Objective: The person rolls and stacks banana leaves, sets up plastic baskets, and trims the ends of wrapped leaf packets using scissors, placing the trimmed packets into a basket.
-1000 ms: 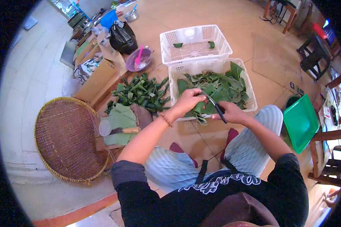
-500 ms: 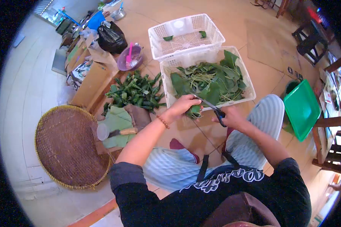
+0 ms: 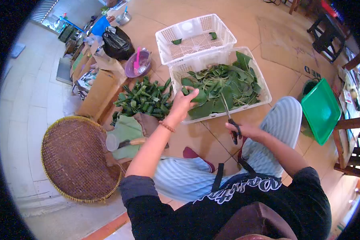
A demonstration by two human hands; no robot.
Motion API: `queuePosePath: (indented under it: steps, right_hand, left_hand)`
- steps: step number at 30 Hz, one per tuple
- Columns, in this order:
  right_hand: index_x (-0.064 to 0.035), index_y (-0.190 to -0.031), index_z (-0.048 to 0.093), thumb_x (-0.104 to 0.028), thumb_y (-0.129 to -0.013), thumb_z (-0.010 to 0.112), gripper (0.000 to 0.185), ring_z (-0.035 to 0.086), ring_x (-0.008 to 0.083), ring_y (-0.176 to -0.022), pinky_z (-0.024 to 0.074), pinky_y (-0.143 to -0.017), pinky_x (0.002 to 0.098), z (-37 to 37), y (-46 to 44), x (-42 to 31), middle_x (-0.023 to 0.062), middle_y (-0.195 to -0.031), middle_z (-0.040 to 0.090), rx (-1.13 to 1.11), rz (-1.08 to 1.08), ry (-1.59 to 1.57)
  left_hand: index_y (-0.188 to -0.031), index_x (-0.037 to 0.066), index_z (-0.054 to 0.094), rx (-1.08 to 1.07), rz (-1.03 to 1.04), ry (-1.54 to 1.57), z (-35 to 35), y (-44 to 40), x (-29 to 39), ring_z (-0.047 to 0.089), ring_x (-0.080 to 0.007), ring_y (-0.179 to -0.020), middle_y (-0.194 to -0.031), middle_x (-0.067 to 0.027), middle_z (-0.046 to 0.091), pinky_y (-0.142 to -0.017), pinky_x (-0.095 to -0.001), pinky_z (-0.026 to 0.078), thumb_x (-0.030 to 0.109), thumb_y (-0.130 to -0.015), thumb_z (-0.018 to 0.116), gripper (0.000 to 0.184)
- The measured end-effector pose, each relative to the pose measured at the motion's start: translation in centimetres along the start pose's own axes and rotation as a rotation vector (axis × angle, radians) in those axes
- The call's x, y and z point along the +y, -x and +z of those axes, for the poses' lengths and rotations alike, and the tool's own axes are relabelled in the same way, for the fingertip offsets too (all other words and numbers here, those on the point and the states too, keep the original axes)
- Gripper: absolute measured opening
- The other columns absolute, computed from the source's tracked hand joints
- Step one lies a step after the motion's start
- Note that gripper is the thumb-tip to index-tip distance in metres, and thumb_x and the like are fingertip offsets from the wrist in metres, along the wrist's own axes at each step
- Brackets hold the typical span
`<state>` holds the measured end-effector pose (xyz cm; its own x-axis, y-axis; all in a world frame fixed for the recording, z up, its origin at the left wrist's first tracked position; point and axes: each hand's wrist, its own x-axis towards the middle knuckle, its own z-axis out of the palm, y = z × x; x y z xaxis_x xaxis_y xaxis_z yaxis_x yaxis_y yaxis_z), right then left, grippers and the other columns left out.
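My left hand point(image 3: 181, 107) is closed around a folded green leaf point(image 3: 199, 97) at the near left corner of the lower white crate. In my right hand point(image 3: 245, 131), the black handles of a pair of scissors point(image 3: 227, 111) are gripped, the blades pointing away over the leaves. Loose green leaves point(image 3: 232, 86) and thin stems fill this lower crate point(image 3: 265, 90). To the left of the crate lies a heap of small rolled leaf parcels point(image 3: 146, 96) on the floor. My fingers hide part of the held leaf.
Another white crate point(image 3: 233, 40) with two small leaf pieces stands behind. At left are a round woven tray point(image 3: 82, 160), a knife point(image 3: 136, 141) on flat leaves, a clear cup point(image 3: 112, 142), a purple basin point(image 3: 132, 68) and cardboard point(image 3: 98, 92). A green tray point(image 3: 322, 112) leans at right.
My left hand has moved up and left with the leaf, away from the scissors. The scissors have turned to point more straight ahead, and my right hand has shifted slightly down.
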<state>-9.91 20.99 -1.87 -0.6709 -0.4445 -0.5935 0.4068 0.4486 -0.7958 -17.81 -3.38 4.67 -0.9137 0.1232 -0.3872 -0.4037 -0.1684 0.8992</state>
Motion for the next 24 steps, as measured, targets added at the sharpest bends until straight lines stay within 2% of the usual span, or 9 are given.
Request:
queuePosePath:
  steps: [3,4,5,8,10,12,14,18,24]
  right_hand:
    - [-0.0049,-0.079,0.056,-0.061,-0.076,0.048,0.057,0.052,0.0119,-0.064,0.04,-0.054,0.0258,0.5,0.1,-0.5,0.0023,-0.068,0.053,-0.082,0.024,0.082]
    - [-0.0047,-0.079,0.056,-0.061,-0.076,0.049,0.057,0.051,0.0123,-0.064,0.0402,-0.054,0.0263,0.6,-0.7,0.1,0.0023,-0.068,0.053,-0.108,-0.003,0.095]
    - [-0.0045,-0.079,0.056,-0.06,-0.076,0.049,0.056,0.051,0.0126,-0.063,0.0404,-0.055,0.0267,0.5,-1.3,0.9,0.0024,-0.067,0.052,-0.134,-0.029,0.108]
    - [-0.0047,-0.079,0.057,-0.059,-0.077,0.05,0.054,0.05,0.0133,-0.063,0.0403,-0.057,0.027,0.8,-0.2,-1.9,0.0024,-0.067,0.052,-0.017,-0.226,-0.089]
    - [-0.003,-0.1,0.055,-0.058,-0.077,0.051,0.06,0.052,0.0179,-0.083,0.0423,-0.071,0.031,0.4,0.9,-4.0,0.0055,-0.089,0.056,-0.045,-0.202,-0.112]
    - [-0.0026,-0.11,0.054,-0.057,-0.077,0.052,0.063,0.053,0.0198,-0.092,0.0433,-0.078,0.0329,0.1,0.8,-4.0,0.0069,-0.099,0.058,-0.04,-0.15,-0.114]
    - [-0.0036,-0.109,0.056,-0.054,-0.077,0.054,0.06,0.053,0.0192,-0.091,0.0434,-0.077,0.0325,-0.1,0.1,-2.9,0.0066,-0.099,0.059,-0.006,-0.07,-0.091]
    - [-0.005,-0.103,0.059,-0.051,-0.076,0.057,0.053,0.054,0.0184,-0.087,0.0436,-0.077,0.0317,-0.3,0.1,-2.9,0.0067,-0.093,0.061,0.073,-0.151,-0.072]
    - [-0.0048,-0.094,0.063,-0.044,-0.074,0.063,0.044,0.055,0.0177,-0.081,0.0435,-0.076,0.0318,-0.4,0.9,-3.0,0.0061,-0.085,0.062,0.188,-0.124,-0.066]
  left_hand:
    - [-0.095,0.001,0.046,0.215,0.524,-0.789,0.5,0.1,0.0,0.054,-0.0228,-0.089,-0.091,-0.0124,0.056,-0.079,-0.0326,0.042,0.016,-0.075,0.065,0.031]
    - [-0.097,-0.001,0.044,0.213,0.629,-0.901,1.0,0.6,0.3,0.053,-0.0299,-0.089,-0.091,-0.0174,0.053,-0.079,-0.036,0.04,0.017,-0.074,0.065,0.036]
    - [-0.098,-0.001,0.043,0.189,0.647,-0.929,1.2,0.8,0.1,0.052,-0.0313,-0.089,-0.092,-0.0179,0.052,-0.079,-0.0366,0.04,0.017,-0.074,0.065,0.037]
    - [-0.099,-0.002,0.043,0.128,0.729,-0.999,2.0,1.2,-1.0,0.049,-0.0355,-0.089,-0.094,-0.0189,0.049,-0.077,-0.0388,0.04,0.017,-0.074,0.065,0.039]
    - [-0.099,-0.002,0.043,0.094,0.767,-1.005,2.6,1.6,-1.5,0.049,-0.0354,-0.089,-0.095,-0.0189,0.048,-0.077,-0.0383,0.041,0.017,-0.073,0.065,0.039]
    - [-0.099,-0.002,0.043,0.043,0.801,-1.003,3.0,1.9,-1.7,0.049,-0.0351,-0.088,-0.095,-0.0187,0.048,-0.077,-0.0379,0.041,0.017,-0.074,0.065,0.039]
    - [-0.099,-0.002,0.043,0.013,0.83,-1.015,3.4,2.2,-1.7,0.049,-0.0349,-0.087,-0.094,-0.0184,0.048,-0.077,-0.038,0.041,0.017,-0.074,0.065,0.039]
    - [-0.099,-0.002,0.043,-0.009,0.871,-1.008,3.9,2.5,-1.6,0.049,-0.0345,-0.087,-0.092,-0.0181,0.047,-0.077,-0.0377,0.041,0.017,-0.073,0.065,0.039]
    - [-0.097,-0.002,0.042,0.037,0.708,-0.975,4.0,2.4,-1.6,0.048,-0.0337,-0.087,-0.092,-0.0187,0.047,-0.077,-0.037,0.04,0.017,-0.074,0.065,0.038]
